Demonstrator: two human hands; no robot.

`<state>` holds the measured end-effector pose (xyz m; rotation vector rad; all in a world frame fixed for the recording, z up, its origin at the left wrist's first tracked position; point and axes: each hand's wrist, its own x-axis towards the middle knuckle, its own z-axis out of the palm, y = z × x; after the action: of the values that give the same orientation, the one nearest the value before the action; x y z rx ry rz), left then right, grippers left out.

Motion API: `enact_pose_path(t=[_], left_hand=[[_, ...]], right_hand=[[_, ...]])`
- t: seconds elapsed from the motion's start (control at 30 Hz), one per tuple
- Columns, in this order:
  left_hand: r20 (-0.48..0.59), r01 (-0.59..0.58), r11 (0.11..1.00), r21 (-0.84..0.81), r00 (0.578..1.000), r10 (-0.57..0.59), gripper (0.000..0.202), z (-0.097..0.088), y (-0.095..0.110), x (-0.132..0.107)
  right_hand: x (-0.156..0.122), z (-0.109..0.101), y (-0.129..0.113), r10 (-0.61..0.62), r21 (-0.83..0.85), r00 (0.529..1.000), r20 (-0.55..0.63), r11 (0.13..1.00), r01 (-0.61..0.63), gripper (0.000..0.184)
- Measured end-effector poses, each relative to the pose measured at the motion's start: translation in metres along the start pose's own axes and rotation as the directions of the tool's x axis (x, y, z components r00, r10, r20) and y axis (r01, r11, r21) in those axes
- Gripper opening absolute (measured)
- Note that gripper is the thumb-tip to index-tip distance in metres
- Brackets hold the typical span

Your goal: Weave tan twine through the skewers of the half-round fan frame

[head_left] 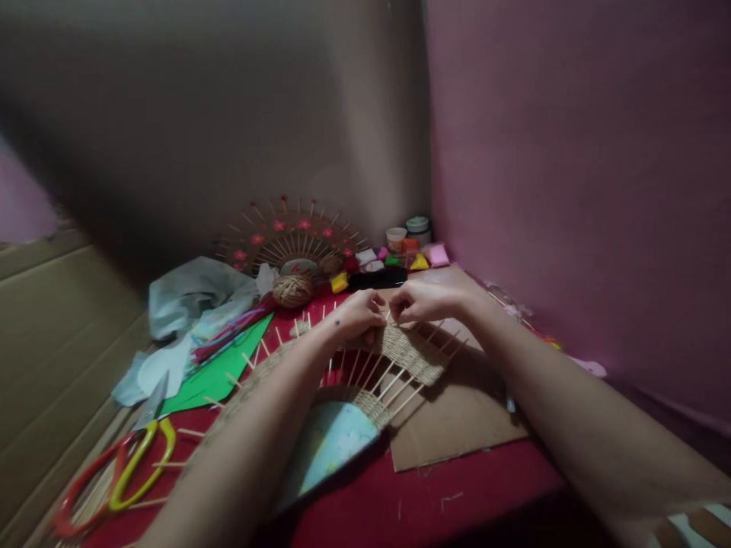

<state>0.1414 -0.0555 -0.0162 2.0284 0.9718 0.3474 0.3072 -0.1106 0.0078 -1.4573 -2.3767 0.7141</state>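
Note:
A half-round woven fan (416,356) of twine on thin wooden sticks lies under my forearms, its base a pale blue panel (336,445). My left hand (359,313) is closed at the upper edge of the woven band, fingers curled toward the right. Just beside it, my right hand (426,298) pinches near the tip of a stick. Whatever either set of fingertips grips is too small to make out. My left forearm covers part of the fan's left side. Beneath the fan's right part is a piece of cardboard (457,426).
Large scissors (117,472) with red and yellow handles lie at left, beside green paper (220,373) and a plastic bag (194,293). Behind the hands are a twine ball (292,289), colourful clay packets (419,262) and a flower-decorated fan (285,228). Walls close in behind and right.

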Motion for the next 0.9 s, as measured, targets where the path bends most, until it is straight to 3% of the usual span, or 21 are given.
enact_pose_path(t=[0.2,0.37,0.5,0.63,0.73,0.83,0.9], left_hand=[[-0.004,0.049,0.99,-0.134,0.999,-0.05,0.042,-0.006,0.005,-0.007],[-0.096,0.066,0.993,-0.102,0.992,-0.076,0.049,-0.014,0.022,-0.025],[-0.173,0.057,0.998,-0.019,0.983,-0.06,0.053,-0.021,0.024,-0.037],[-0.21,0.04,0.999,0.011,0.977,-0.037,0.052,-0.033,0.022,-0.053],[-0.22,0.026,1.0,0.003,0.975,-0.025,0.053,-0.042,0.02,-0.063],[-0.225,0.01,1.0,-0.013,0.974,-0.013,0.053,-0.046,0.015,-0.068],[-0.229,0.005,1.0,-0.015,0.973,-0.009,0.054,-0.046,0.011,-0.068]], right_hand=[[0.001,-0.001,0.003,-0.059,0.039,0.998,-0.037,0.997,0.06,0.016],[-0.004,-0.009,0.003,-0.087,0.0,0.972,-0.218,0.996,0.089,0.021],[-0.001,-0.013,0.006,-0.073,-0.185,0.894,-0.443,0.983,-0.011,0.02],[0.015,-0.018,0.011,0.007,-0.26,0.846,-0.534,0.95,-0.172,0.019],[0.028,-0.031,0.007,0.038,-0.172,0.781,-0.623,0.968,-0.184,0.016],[0.037,-0.051,-0.004,0.114,0.021,0.703,-0.702,0.99,-0.14,0.015],[0.042,-0.065,-0.013,0.124,0.08,0.675,-0.727,0.992,-0.097,0.017]])
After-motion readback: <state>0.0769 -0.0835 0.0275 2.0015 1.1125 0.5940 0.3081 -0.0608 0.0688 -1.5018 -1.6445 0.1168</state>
